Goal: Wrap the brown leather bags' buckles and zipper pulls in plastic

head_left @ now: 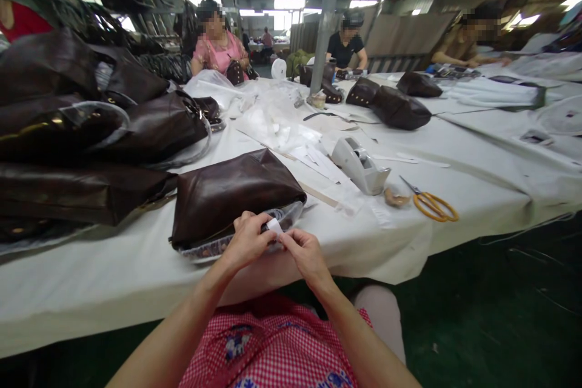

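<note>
In front of me a dark brown leather bag (236,188) lies on its side on the cloth-covered table, its opening edge towards me. Clear plastic wrap (291,213) shows along that edge. My left hand (249,236) rests at the bag's edge, its fingers closed on a small white strip (274,226). The fingertips of my right hand (305,253) pinch the lower end of the same strip. Whether the strip is paper or tape I cannot tell. Part of the bag's edge is hidden behind my left hand.
Brown bags (86,127) are piled at the left. To the right are a tape dispenser (359,165) and orange-handled scissors (431,203). Plastic sheets and paper scraps lie mid-table. A metal post (326,18) rises behind them. Several people sit across the table.
</note>
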`<state>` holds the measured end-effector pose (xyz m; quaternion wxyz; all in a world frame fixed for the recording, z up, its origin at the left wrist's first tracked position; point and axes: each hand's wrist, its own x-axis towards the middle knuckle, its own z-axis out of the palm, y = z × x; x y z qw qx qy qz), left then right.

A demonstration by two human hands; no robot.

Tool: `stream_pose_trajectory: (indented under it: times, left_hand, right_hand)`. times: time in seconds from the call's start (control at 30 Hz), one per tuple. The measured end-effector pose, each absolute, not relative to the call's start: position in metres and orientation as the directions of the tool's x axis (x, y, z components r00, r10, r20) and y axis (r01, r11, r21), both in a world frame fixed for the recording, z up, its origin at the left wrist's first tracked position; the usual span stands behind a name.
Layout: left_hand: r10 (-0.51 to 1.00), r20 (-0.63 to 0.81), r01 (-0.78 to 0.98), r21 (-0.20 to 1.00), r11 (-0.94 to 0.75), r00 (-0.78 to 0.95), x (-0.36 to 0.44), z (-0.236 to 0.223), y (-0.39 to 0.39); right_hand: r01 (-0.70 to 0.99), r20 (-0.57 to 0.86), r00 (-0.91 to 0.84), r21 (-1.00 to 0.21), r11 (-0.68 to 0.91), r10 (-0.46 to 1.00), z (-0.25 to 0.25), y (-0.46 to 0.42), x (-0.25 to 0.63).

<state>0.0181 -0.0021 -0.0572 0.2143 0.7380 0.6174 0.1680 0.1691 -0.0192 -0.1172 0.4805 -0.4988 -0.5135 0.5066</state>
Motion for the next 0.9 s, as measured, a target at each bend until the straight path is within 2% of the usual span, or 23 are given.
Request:
stream_pose_trajectory:
  times: [0.3, 0.43, 0.57, 0.77, 0.9]
  left_hand:
    - [0.964, -0.082, 0.817, 0.552, -0.167, 0.253, 0.014, -0.057, -0.002]
    - [0.977, -0.078, 0.820, 0.559, -0.121, 0.198, 0.015, -0.057, 0.001]
    - [0.982, -0.117, 0.783, 0.620, -0.043, 0.147, 0.015, -0.055, 0.005]
    - [0.977, -0.123, 0.683, 0.730, -0.030, 0.174, 0.011, -0.054, 0.007]
    - [0.971, -0.160, 0.584, 0.811, 0.027, 0.178, 0.010, -0.058, 0.006]
  right_hand:
    - [0.080, -0.058, 0.047, -0.995, -0.062, 0.997, -0.118, -0.019, 0.161]
    - [0.025, -0.148, -0.090, -0.989, -0.147, 0.985, -0.107, -0.022, 0.168]
    - [-0.061, -0.262, -0.192, -0.959, -0.278, 0.946, -0.095, -0.032, 0.177]
    - [-0.017, -0.317, -0.065, -0.948, -0.319, 0.946, -0.098, -0.032, 0.182]
    - [0.059, -0.253, 0.005, -0.966, -0.253, 0.968, -0.113, -0.027, 0.175]
